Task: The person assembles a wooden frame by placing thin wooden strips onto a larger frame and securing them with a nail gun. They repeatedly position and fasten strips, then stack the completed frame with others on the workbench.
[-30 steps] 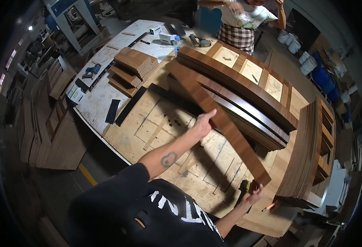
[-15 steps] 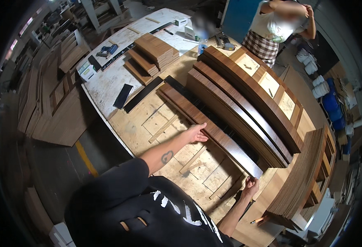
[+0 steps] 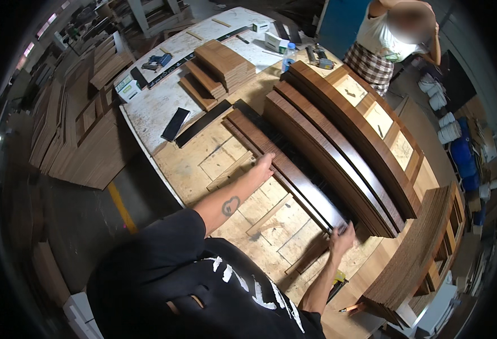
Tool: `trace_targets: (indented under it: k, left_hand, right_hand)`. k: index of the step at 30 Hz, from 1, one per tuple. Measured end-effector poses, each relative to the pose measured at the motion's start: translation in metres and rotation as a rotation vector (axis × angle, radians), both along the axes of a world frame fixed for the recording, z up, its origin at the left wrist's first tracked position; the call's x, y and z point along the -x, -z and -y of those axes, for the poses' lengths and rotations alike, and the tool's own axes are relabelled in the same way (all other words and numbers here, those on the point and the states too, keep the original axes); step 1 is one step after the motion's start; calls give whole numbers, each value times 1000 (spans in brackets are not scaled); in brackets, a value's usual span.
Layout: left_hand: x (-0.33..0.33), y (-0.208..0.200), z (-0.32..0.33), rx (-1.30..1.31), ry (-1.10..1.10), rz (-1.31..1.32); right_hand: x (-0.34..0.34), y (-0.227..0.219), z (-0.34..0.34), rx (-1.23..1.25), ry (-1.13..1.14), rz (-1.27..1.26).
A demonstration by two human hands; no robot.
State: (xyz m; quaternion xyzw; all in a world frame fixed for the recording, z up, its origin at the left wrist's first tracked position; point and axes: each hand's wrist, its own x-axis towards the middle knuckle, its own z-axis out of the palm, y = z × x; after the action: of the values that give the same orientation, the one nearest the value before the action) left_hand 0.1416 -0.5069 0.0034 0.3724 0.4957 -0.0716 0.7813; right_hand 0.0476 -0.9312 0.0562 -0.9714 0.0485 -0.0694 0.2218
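Note:
A long glossy brown wooden board [image 3: 300,179] lies slantwise across the workbench in front of me. My left hand [image 3: 265,164] is closed on its near edge around the middle, with the underside fingers mostly hidden. At the board's near right end, my right hand [image 3: 342,237] grips the corner, thumb uppermost. Just beyond it stand stacks of dark brown panels [image 3: 327,161], close alongside the board. Under and in front of the board, thin wood strips [image 3: 268,214] lie on the pale plywood top [image 3: 248,200].
Short brown boards [image 3: 220,65] are piled at the far left, near a blue nail gun [image 3: 161,60]. Two black strips [image 3: 203,124] lie beyond the board. A slatted panel stack [image 3: 415,254] stands at right, with a tape measure [image 3: 339,278] nearby. Another person [image 3: 387,51] stands across the bench.
The board's right end has shifted left and away from me, my right hand moving with it. My left hand has moved slightly up and left along the edge. The whole view has turned a little.

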Motion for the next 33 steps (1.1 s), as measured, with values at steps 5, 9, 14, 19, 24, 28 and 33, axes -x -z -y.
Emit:
trace_targets:
  k: [5, 9, 14, 19, 24, 28, 33]
  left_hand:
    - [-20, 20, -24, 96, -152, 76]
    - [5, 76, -78, 146, -47, 329]
    - [9, -45, 41, 203, 1, 116]
    - [19, -62, 10, 389, -86, 114]
    - [103, -101, -26, 213, 249, 320]
    - [202, -108, -71, 258, 271, 135]
    - [315, -83, -101, 167, 85, -90]
  right_hand:
    - [-48, 0, -56, 97, -387, -227]
    - [-54, -16, -112, 105, -623, -162]
    - [-47, -17, -60, 265, -606, -62]
    - [-22, -53, -76, 38, -604, 229]
    - [74, -84, -95, -89, -569, 40]
    - [164, -63, -110, -226, -695, 43]
    - [233, -33, -126, -253, -791, -42]
